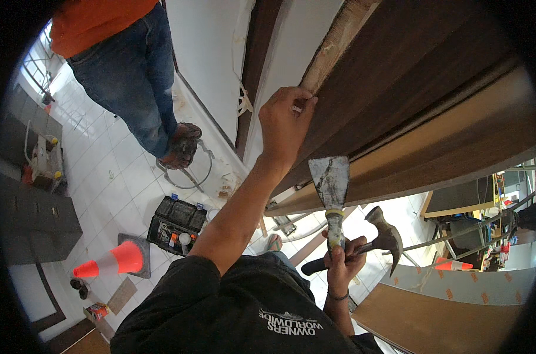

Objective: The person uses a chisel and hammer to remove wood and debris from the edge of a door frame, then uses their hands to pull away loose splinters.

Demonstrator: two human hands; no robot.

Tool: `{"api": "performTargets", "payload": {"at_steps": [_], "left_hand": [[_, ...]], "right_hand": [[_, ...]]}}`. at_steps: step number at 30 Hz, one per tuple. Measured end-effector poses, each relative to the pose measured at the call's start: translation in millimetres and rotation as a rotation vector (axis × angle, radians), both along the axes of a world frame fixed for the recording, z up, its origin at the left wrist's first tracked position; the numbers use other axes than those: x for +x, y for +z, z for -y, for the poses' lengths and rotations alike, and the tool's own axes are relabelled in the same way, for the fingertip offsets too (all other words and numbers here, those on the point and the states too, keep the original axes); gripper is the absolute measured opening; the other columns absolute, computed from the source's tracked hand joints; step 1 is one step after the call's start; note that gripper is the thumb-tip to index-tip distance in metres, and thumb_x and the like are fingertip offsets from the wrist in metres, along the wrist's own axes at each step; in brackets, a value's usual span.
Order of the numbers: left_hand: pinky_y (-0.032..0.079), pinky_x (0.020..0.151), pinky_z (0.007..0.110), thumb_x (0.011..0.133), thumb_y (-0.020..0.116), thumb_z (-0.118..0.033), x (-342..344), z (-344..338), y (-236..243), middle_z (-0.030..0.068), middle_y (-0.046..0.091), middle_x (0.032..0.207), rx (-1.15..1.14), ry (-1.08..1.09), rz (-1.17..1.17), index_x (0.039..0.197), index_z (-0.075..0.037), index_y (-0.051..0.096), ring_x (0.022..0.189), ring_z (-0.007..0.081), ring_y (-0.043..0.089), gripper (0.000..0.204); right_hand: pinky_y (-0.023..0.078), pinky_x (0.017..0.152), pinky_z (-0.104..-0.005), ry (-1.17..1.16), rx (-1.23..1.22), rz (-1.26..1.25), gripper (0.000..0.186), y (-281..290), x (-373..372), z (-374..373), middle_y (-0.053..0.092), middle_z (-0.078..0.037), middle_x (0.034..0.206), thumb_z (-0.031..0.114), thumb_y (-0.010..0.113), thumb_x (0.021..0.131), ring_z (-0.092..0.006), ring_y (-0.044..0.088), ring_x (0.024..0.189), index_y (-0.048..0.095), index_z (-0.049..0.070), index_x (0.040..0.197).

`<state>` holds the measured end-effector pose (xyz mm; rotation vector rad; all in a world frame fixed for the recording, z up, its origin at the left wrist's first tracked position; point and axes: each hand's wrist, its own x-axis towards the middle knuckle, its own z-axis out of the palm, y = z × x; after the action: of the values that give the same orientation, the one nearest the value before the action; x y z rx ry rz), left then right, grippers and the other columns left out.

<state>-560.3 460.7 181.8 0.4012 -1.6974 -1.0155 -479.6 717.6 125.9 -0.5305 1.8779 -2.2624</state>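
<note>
My left hand [284,121] is raised to the pale, rough edge [337,50] of a dark brown wooden door panel [392,76]. Its fingertips are pinched together against that edge, and a small whitish bit shows among them, too small to name. Lower down, my right hand [343,266] grips two tools at once. One is a putty knife [332,186] with a worn, smeared blade pointing up. The other is a claw hammer [385,234], lying crosswise with its head to the right and its dark handle end to the left.
Another person in an orange top and jeans [129,76] stands at the upper left. On the tiled floor [111,171] are an open black toolbox [176,221] and an orange traffic cone [117,259]. Grey cabinets [41,227] line the left; a brown board [433,312] lies at lower right.
</note>
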Motion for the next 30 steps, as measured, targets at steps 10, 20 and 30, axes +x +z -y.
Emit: {"api": "performTargets", "payload": {"at_steps": [10, 20, 30], "left_hand": [[0.046, 0.065, 0.025, 0.081, 0.062, -0.017, 35.0, -42.2, -55.3, 0.0072, 0.061, 0.08, 0.797, -0.345, -0.027, 0.092, 0.003, 0.059, 0.073, 0.012, 0.057, 0.022], [0.05, 0.072, 0.025, 0.085, 0.057, -0.016, 53.9, -81.7, -37.3, 0.0088, 0.062, 0.09, 0.852, -0.739, 0.15, 0.111, 0.004, 0.052, 0.08, 0.0138, 0.061, 0.034], [0.054, 0.066, 0.026, 0.085, 0.058, -0.021, 40.5, -79.2, -20.7, 0.0112, 0.062, 0.088, 1.057, -0.772, -0.017, 0.107, 0.006, 0.051, 0.077, 0.0161, 0.063, 0.036]], "right_hand": [[0.035, 0.051, -0.0186, 0.004, 0.39, -0.405, 0.025, 16.0, -49.3, 14.5, 0.043, 0.001, 0.065, 0.001, 0.061, 0.078, -0.0065, 0.041, 0.059, 0.037, 0.005, 0.078], [0.034, 0.05, -0.0181, -0.011, 0.415, -0.454, 0.03, 31.1, -66.3, 37.3, 0.049, -0.003, 0.071, 0.013, 0.071, 0.074, -0.0047, 0.041, 0.058, 0.045, 0.0, 0.081], [0.028, 0.037, -0.0179, 0.075, -0.024, -0.141, 0.039, -2.9, -73.4, 14.5, 0.043, -0.001, 0.058, 0.037, 0.057, 0.084, -0.0035, 0.037, 0.044, 0.038, 0.003, 0.082]]}}
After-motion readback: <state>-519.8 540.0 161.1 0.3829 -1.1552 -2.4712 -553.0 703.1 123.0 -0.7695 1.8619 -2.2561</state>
